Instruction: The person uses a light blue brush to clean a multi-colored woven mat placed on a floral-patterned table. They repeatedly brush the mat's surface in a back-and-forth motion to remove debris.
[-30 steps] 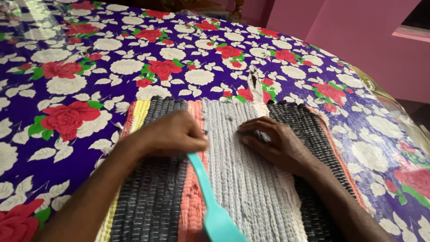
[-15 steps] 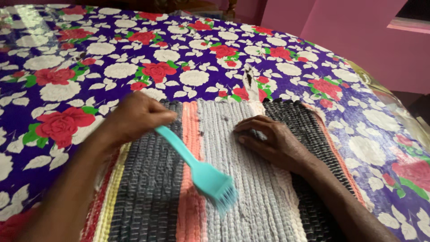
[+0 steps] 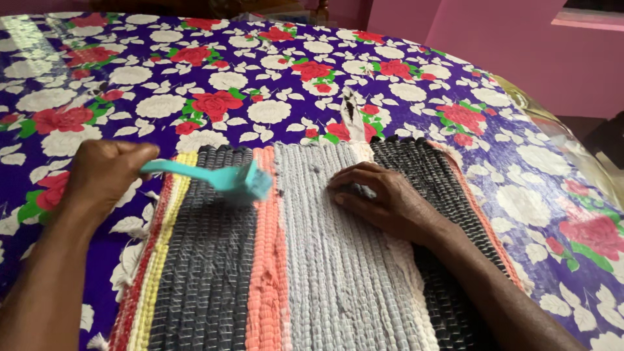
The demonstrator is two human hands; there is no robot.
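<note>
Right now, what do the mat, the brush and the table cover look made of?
Mat: woven cloth strips, matte and ribbed. Brush in the left hand: turquoise, probably plastic or silicone, smooth. Table cover: likely glossy vinyl, judging by its glare.

You have only one view, from the camera on your head, and it looks forward and down over the table (image 3: 403, 104) from close range. Your left hand (image 3: 104, 172) enters from the lower left, your right hand (image 3: 383, 198) from the lower right, and the striped mat (image 3: 312, 273) fills the bottom centre.

Turquoise brush (image 3: 214, 178), striped rug (image 3: 312, 273), floral tablecloth (image 3: 260, 78)
</note>
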